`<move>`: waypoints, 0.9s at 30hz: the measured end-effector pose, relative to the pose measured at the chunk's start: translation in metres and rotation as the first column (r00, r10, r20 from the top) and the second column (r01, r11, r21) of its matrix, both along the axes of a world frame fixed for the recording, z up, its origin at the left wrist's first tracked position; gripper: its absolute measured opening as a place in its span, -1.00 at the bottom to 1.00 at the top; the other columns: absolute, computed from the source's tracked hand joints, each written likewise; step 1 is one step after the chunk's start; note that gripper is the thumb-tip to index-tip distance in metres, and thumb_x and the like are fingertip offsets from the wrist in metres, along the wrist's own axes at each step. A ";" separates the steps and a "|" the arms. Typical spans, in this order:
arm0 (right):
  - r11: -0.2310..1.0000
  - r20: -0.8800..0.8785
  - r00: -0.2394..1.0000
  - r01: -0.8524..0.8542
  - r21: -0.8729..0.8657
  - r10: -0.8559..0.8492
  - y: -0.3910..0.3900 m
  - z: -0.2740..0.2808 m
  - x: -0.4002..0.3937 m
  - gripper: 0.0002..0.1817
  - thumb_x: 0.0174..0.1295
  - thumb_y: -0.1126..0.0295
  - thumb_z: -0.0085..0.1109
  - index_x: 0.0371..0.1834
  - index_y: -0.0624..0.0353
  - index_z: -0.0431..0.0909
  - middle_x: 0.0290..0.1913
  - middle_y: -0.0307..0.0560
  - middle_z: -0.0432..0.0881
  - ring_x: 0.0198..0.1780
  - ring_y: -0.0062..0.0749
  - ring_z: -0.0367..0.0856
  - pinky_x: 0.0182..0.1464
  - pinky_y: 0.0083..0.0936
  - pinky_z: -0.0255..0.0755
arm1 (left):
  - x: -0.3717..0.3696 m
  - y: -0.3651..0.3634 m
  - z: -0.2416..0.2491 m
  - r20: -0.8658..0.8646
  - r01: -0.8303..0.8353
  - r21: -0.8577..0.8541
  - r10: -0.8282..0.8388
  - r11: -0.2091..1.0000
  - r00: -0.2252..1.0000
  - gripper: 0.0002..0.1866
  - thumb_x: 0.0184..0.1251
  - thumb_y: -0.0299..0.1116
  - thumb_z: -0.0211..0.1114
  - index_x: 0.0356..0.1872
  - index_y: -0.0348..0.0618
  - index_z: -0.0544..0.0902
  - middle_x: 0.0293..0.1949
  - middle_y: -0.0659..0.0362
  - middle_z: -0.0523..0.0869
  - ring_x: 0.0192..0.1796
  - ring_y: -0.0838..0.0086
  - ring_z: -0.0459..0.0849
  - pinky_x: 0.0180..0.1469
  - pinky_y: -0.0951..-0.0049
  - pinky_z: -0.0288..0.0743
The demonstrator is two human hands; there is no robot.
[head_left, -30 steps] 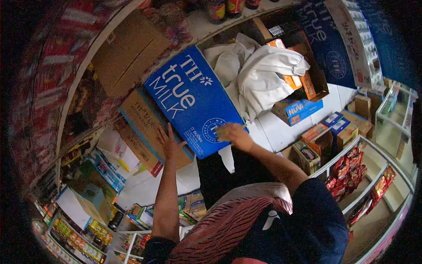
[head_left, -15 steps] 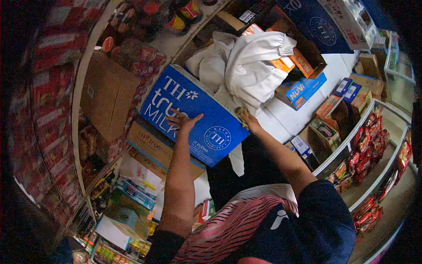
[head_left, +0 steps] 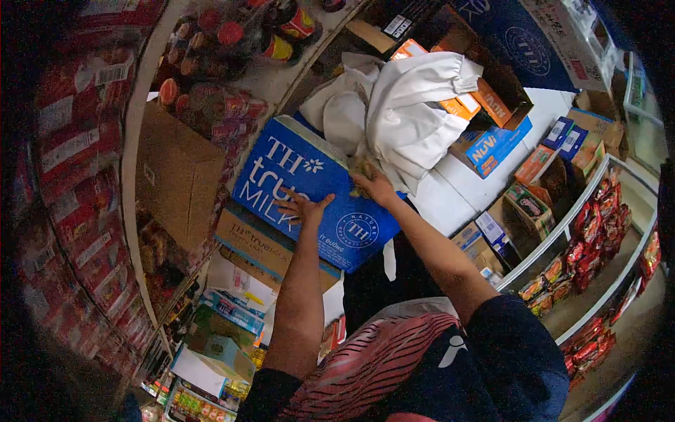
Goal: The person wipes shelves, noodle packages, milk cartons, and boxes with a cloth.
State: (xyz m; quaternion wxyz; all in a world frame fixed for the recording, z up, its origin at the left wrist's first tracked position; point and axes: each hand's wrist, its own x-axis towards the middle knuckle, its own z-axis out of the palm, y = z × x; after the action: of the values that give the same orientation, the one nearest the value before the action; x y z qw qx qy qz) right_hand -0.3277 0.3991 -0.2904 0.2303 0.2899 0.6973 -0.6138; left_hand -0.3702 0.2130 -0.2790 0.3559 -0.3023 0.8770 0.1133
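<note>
My left hand (head_left: 304, 209) lies with its fingers spread on the printed side of a blue TH true MILK carton (head_left: 271, 172). My right hand (head_left: 376, 186) is closed on a small yellowish cloth, pressed against the same carton near its upper edge. Only a little of this cloth (head_left: 356, 192) shows past the fingers. Directly behind the carton, a bundled white fabric piece (head_left: 415, 116) with a gathered edge rests beside an open box of orange cartons (head_left: 491, 102).
A brown carton (head_left: 256, 243) lies under the blue one. Blue NUVI packaging (head_left: 492, 151) sits on the white tiles. A metal-framed rack (head_left: 569, 239) with red packets stands at right; bottles (head_left: 281, 39) and a large cardboard box (head_left: 176, 172) are on the left.
My right hand has moved left along the carton's upper edge, from its right corner onto the printed side. My left hand stays spread on the carton. The whole view has shifted slightly.
</note>
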 end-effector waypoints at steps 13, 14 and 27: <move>0.948 -0.236 0.919 -0.296 0.118 0.316 -0.042 -0.035 -0.114 -0.47 0.19 0.02 -0.12 0.07 0.20 0.34 -0.05 0.18 0.48 -0.07 -0.05 0.48 -0.03 -0.33 0.35 | -0.003 0.004 0.005 0.035 -0.021 -0.024 0.022 0.999 0.999 0.56 -0.71 0.14 0.55 0.27 0.13 -0.54 0.23 -0.23 -0.66 0.29 -0.16 -0.62 0.16 -0.36 -0.39; 0.960 -0.291 0.915 -0.273 0.068 0.280 -0.057 -0.036 -0.144 -0.47 0.21 0.04 -0.14 0.10 0.21 0.31 -0.04 0.19 0.47 -0.07 -0.01 0.47 -0.01 -0.32 0.34 | -0.002 0.003 0.003 0.014 0.001 -0.050 0.000 0.999 1.000 0.57 -0.75 0.16 0.55 0.27 0.11 -0.53 0.25 -0.23 -0.59 0.31 -0.15 -0.55 0.18 -0.33 -0.33; 0.937 -0.229 0.921 -0.262 0.231 0.314 -0.005 -0.054 -0.021 -0.53 0.15 0.11 -0.09 0.14 -0.05 0.32 0.13 0.07 0.34 -0.03 0.03 0.45 0.02 -0.23 0.33 | 0.003 -0.003 -0.003 -0.047 -0.012 0.031 0.014 0.999 0.999 0.57 -0.81 0.21 0.53 0.30 0.11 -0.46 0.24 -0.24 -0.63 0.29 -0.18 -0.60 0.14 -0.37 -0.41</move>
State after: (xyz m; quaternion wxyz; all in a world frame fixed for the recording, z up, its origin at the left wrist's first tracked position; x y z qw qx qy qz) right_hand -0.3491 0.3939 -0.3444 0.1944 0.1212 0.8137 -0.5342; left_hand -0.3671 0.2098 -0.2817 0.3391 -0.2996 0.8813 0.1363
